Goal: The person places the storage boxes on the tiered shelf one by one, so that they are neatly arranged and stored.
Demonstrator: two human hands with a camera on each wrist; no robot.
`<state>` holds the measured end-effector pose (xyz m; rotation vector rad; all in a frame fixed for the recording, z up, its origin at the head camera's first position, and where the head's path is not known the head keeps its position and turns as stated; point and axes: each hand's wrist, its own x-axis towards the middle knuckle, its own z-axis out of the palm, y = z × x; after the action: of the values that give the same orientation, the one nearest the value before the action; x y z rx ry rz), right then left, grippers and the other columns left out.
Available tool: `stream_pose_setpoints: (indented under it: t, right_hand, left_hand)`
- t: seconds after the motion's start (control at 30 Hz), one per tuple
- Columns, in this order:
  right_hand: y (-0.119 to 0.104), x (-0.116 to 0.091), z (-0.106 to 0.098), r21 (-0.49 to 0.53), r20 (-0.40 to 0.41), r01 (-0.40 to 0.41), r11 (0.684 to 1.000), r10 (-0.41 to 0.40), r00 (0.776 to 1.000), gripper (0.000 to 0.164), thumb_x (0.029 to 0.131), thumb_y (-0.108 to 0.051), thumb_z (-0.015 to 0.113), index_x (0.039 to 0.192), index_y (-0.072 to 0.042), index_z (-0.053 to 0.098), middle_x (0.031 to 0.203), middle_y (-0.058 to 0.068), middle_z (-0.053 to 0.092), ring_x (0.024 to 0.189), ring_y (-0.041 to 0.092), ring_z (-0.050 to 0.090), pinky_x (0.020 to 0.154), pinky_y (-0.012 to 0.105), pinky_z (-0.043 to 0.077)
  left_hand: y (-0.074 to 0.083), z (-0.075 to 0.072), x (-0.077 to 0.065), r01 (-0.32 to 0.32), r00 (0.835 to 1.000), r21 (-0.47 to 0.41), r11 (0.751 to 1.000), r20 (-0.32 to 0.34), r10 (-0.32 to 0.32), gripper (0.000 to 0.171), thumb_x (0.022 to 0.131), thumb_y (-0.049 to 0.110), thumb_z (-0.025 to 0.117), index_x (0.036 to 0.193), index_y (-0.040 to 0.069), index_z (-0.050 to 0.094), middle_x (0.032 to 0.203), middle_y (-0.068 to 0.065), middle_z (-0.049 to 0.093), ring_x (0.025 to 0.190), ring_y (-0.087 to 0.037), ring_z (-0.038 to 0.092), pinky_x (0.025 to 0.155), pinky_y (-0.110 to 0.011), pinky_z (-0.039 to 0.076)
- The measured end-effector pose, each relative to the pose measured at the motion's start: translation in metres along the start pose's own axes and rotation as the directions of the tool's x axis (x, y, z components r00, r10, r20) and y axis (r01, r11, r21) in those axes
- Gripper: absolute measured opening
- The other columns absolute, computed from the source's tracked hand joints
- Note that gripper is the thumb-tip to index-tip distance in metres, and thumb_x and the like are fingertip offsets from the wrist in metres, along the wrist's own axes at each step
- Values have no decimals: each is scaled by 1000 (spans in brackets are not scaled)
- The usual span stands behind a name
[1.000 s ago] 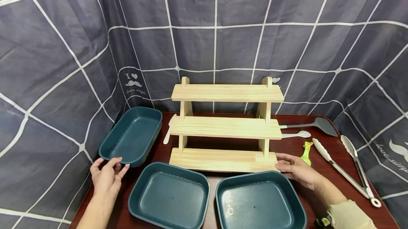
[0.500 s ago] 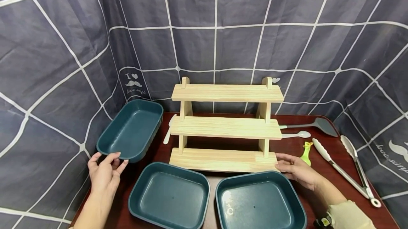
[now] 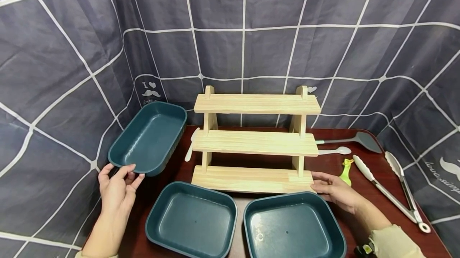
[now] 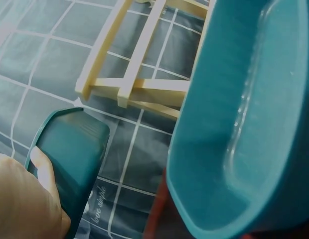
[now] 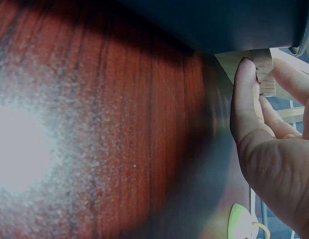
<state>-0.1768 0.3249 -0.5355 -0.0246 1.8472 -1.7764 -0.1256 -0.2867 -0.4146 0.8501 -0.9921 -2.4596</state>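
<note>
Item: left hand (image 3: 116,190). Fingers and thumb bent in on the near rim of the left tray (image 3: 152,136), the nearly closed grip having hold of that end alone.

Item: left tray, blue-green, nothing in it. Located left of the wooden stand (image 3: 255,143), its far end close to the curtain (image 3: 269,58). We judge it raised off the bench (image 3: 325,164); how level it sits we cannot tell.

Item: right hand (image 3: 338,193). Nearly closed, thumb and fingers pinching the right end of the stand's lowest shelf.

Item: wooden stand, three shelves, all bare, upright on the bench.

Items: middle tray (image 3: 194,222) and right tray (image 3: 287,230), both empty, side by side just in front of the stand, untouched.

Items, right side: grey spatula (image 3: 366,141), white spoon (image 3: 341,151), green piece (image 3: 346,173), tongs (image 3: 389,196). Behind the stand's left side: white utensil (image 3: 189,153).

Step in hand, as we judge it: shifting the left tray while the other hand steadies the stand. The next move, we think, calls for a firm hold on the rim, the tray's far end kept off the curtain, and a level lowering before release.
</note>
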Motion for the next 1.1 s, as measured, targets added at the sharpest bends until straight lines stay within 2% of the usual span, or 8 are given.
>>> stream_pose_setpoints:
  t: [0.6,0.93,1.1]
  right_hand:
    - [0,0,-1,3,-1,-8,1000,8,1000,75,107,-17,60,159,11,15,127,8,65,111,18,67,92,40,58]
    - [2,1,-1,10,1,-8,1000,8,1000,75,107,-17,60,160,10,15,128,8,65,112,19,67,93,40,58]
    - [3,2,-2,12,0,2,1000,-2,1000,74,107,-17,60,160,10,16,129,8,66,112,18,68,92,41,58]
  left_hand:
    - [19,29,-8,-46,996,-65,997,67,50,55,91,-17,65,117,23,37,87,-7,49,62,-18,49,55,-33,54]
    - [27,46,-10,-72,988,-71,995,129,80,56,91,-17,65,121,23,40,105,-6,46,64,-19,47,55,-34,52]
    - [29,56,-12,-78,982,-79,994,168,90,55,91,-17,65,121,21,41,102,-6,47,64,-18,48,55,-33,52]
